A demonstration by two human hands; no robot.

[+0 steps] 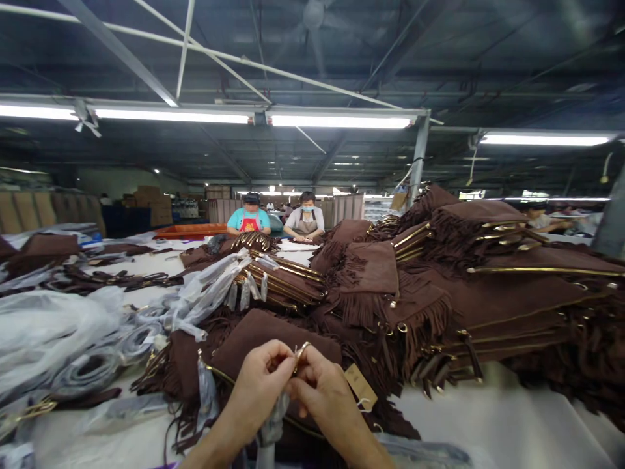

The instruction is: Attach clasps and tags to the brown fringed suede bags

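My left hand (pixel 263 378) and my right hand (pixel 319 391) meet just above a brown fringed bag (pixel 273 329) lying in front of me. Between the fingertips of both is a small gold metal clasp (pixel 301 353), pinched from either side. A plastic-wrapped strap (pixel 274 417) hangs down below the fingers. To the right of my right hand, a tan cardboard tag (pixel 360 385) with a white string rests on the fringe. Left of my left wrist, a plastic-wrapped tassel (pixel 206 394) hangs from the bag's edge. My fingers hide part of the clasp.
Stacked brown fringed bags (pixel 488 293) with gold trim rise on the right. Clear plastic wrap (pixel 63 332) and coiled wrapped straps (pixel 88 371) cover the left. Across the table sit two people (pixel 251 218) in aprons, near an orange tray (pixel 195 230).
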